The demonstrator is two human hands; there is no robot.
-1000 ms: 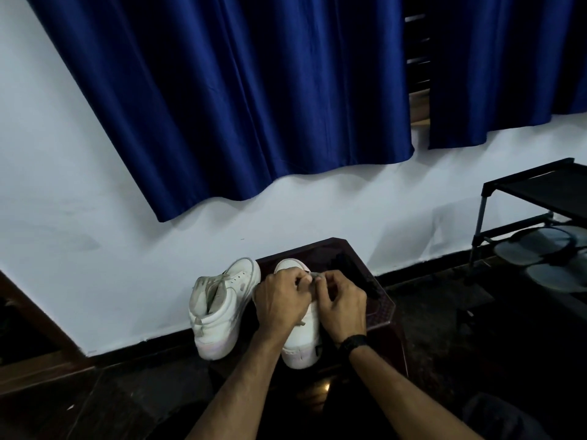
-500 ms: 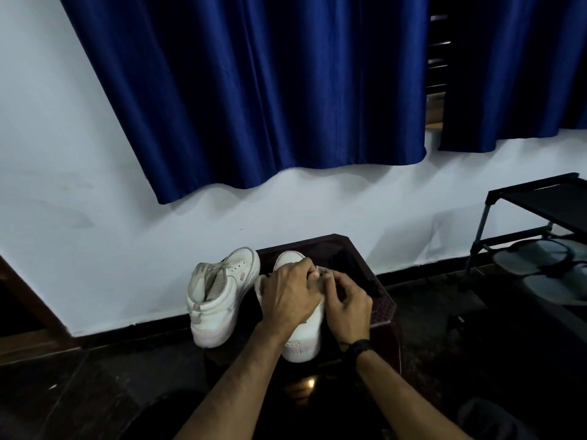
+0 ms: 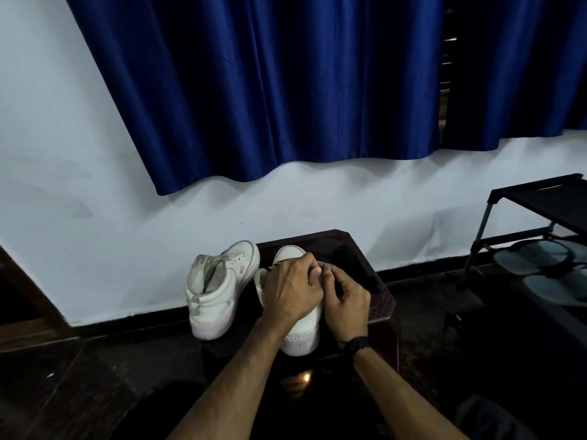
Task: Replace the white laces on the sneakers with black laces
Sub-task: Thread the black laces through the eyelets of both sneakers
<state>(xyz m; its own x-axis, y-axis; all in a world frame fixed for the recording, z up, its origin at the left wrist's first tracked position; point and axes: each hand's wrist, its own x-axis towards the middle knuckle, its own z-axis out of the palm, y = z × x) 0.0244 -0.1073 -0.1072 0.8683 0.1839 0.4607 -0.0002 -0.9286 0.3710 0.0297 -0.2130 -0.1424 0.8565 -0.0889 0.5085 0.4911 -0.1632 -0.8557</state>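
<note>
Both hands work over the right sneaker [image 3: 301,331], which stands on a dark stool [image 3: 384,306] beside the left sneaker [image 3: 219,290]. The left hand [image 3: 290,292] has its fingers curled over the lacing area; the right hand [image 3: 346,304] pinches something small at the fingertips, likely a lace end, but what exactly is too small to tell. A dark bundle [image 3: 346,258], probably the black laces, lies on the stool just beyond the hands.

Handling, judged: the lace is light, limp and thin, best pinched at the stiff tip. The sneaker is light with a firm sole and needs steadying at the upper while the lace is pulled.

Against the earlier frames, the hands stay on the same shoe; the view has shifted so the curtain [image 3: 286,90] fills more of the frame, and the right hand sits slightly lower and further right.
</note>
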